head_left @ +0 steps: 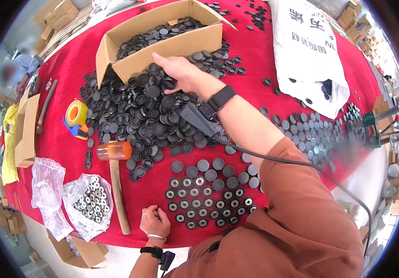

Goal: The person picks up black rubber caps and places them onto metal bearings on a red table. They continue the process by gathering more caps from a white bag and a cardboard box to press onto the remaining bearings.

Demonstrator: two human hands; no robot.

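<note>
My right hand (179,74) reaches over a big heap of round black plastic caps (139,109), beside the near wall of an open cardboard box (171,51). Its thumb stands apart from the fingers, and caps lie between them; the fingertips are partly hidden among the caps. My left hand (155,221) rests closed at the near table edge, with nothing visible in it. To its right lie rows of caps with metal bearing-like rings set in them (196,203). Behind these are plain caps (211,174). A wooden-handled mallet (118,185) with an orange head lies to the left.
A bag of metal rings (90,204) lies near left, by a yellow tape dispenser (76,115) and a hammer (46,106). A white sack (306,51) lies far right, with a green press-like tool (370,127) nearer. Another person (21,69) sits far left. A cable crosses my right arm.
</note>
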